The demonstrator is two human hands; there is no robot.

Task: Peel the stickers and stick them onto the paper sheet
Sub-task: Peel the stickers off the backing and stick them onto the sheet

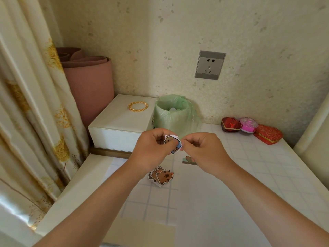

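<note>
1. Fingers [186, 142] of the right hand [203, 150] pinch the right edge of a small cartoon sticker [170, 139]. The left hand [151, 148] grips its other side, with the thumb pressed across the printed face. Both hands are closed on this one piece and hold nothing else.
2. The sticker is held up off the table [267, 157], midway between the two hands and tilted towards the person. This two-sided pinch probably lets one hand steady the piece while the other picks at the backing. Whether the backing has begun to lift is too small to tell.
3. Below the fingers, slightly to their left and nearer the person, a loose pile of stickers [161, 176] lies on the table. It is the supply, kept within easy reach.
4. Below and to the right of the fingers, the plain white paper sheet [204, 211] lies flat over the gridded table. That is a short drop from where the sticker is held.
5. Just under the right hand, another picture sticker [188, 160] shows, partly hidden. It seems to sit at the sheet's far edge, but I cannot tell for sure.
6. Directly beyond the fingers stands a bin [175, 114] lined with a green bag. It looks handy for discarded backings.
</note>
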